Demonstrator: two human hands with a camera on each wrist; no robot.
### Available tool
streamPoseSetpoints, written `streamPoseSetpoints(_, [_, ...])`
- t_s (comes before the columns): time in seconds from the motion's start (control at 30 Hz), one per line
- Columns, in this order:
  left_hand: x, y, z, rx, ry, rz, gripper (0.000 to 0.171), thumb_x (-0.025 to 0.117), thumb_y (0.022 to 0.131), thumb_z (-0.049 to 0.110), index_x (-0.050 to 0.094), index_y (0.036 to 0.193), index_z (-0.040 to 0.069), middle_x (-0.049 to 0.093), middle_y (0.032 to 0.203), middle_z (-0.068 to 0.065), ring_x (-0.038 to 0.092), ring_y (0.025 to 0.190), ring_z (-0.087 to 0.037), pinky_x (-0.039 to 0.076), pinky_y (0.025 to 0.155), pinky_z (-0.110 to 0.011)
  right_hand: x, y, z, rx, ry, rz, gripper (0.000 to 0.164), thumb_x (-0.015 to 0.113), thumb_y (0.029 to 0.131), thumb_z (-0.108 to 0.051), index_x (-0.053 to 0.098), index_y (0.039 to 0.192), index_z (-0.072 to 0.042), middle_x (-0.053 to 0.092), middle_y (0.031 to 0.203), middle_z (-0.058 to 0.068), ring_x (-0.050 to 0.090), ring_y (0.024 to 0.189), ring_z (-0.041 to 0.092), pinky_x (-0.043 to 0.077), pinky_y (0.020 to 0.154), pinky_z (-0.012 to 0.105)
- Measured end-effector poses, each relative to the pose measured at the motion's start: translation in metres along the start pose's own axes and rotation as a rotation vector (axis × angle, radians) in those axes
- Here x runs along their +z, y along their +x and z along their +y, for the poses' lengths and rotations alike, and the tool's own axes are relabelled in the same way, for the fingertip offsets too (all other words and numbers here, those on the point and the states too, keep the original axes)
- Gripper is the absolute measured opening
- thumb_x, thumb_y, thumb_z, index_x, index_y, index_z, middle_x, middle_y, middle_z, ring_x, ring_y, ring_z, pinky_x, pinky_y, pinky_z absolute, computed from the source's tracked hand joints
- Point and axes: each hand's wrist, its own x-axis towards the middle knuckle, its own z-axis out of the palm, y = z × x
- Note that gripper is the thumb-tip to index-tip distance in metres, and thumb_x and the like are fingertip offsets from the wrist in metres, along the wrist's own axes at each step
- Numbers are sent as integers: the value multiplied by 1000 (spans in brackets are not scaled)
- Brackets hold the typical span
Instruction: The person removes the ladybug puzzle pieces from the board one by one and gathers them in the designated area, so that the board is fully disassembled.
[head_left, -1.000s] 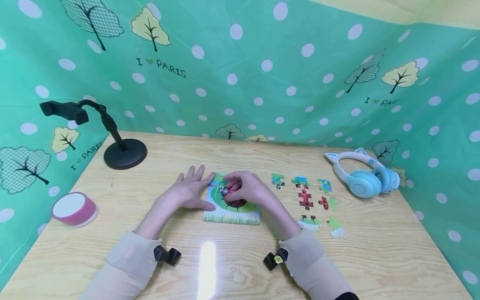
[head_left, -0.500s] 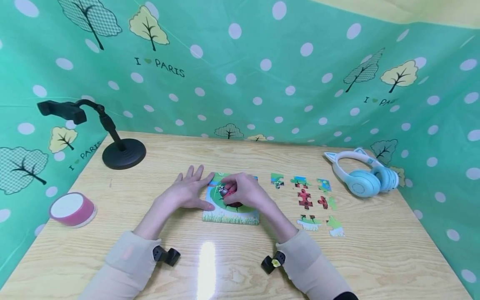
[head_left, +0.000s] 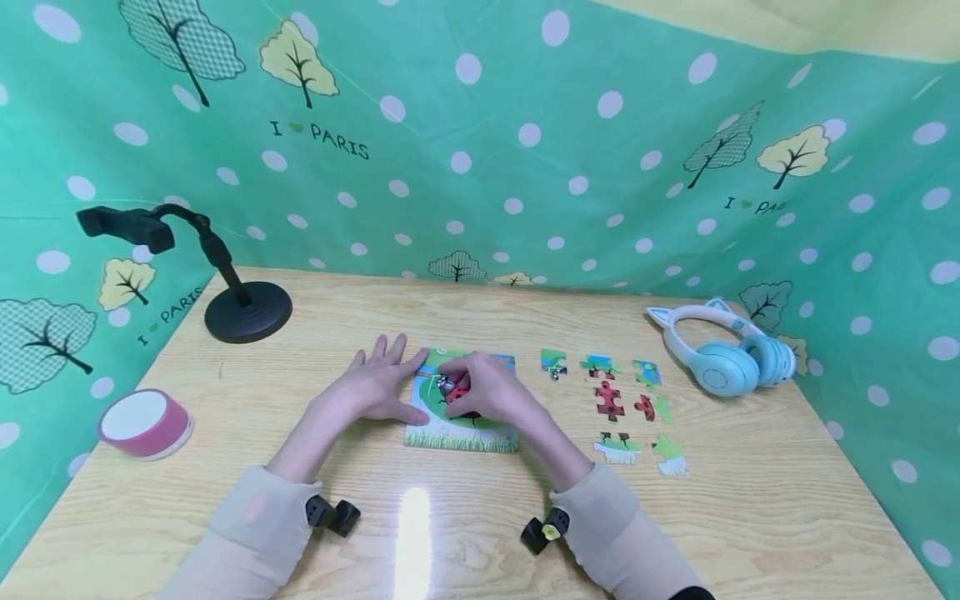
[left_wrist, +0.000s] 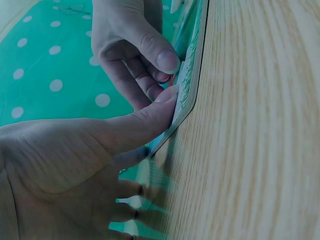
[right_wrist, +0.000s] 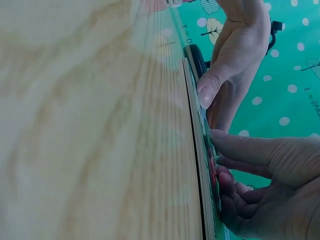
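Observation:
A square ladybug jigsaw puzzle (head_left: 461, 440) lies flat on the table between the two hands. My left hand (head_left: 372, 389) rests at its left side with spread fingers, the thumb touching the left edge. Over the middle of the picture, my right hand (head_left: 492, 390) bends its thumb and fingers around a red ladybug piece (head_left: 453, 392) at the puzzle's surface. Part of that piece and of the picture is hidden under the hand. In the left wrist view, the right thumb and curled fingers meet close to the board's surface.
Several loose pieces lie to the right, among them a red spotted piece (head_left: 609, 401) and a green-white one (head_left: 670, 455). Cat-ear headphones (head_left: 723, 367) sit farther right. A black stand (head_left: 251, 310) is at the back left, a pink round container (head_left: 146, 422) at the left.
My right hand has shifted slightly over the puzzle, its thumb tip moving left and toward me. My left hand stays at the left edge, and the loose pieces lie as before.

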Motion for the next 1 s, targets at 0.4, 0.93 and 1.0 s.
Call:
streamPoseSetpoints(0.4, [1, 1, -1, -1, 4, 0, 104, 76, 86, 58, 23, 165, 14, 4, 171, -28, -1, 157, -54, 7, 125, -75, 1, -1, -2, -21, 8, -2, 52, 89, 78, -8, 73, 128, -8, 71, 100, 4, 59, 83, 14, 49, 69, 24])
streamPoseSetpoints(0.93, [1, 0, -1, -4, -12, -6, 105, 76, 86, 57, 22, 165, 15, 2, 171, -28, -4, 157, -53, 4, 125, -74, 3, -1, -2, 15, 8, 18, 50, 90, 77, -10, 75, 125, -10, 70, 93, 1, 57, 82, 13, 49, 69, 23])
streamPoseSetpoints(1.0, [0, -1, -1, -3, -12, -4, 105, 76, 86, 57, 23, 165, 15, 2, 171, -28, -3, 157, -54, 5, 125, -74, 3, -1, -2, 20, 11, 19, 50, 91, 77, -10, 75, 124, -11, 69, 93, 1, 57, 82, 14, 49, 69, 23])
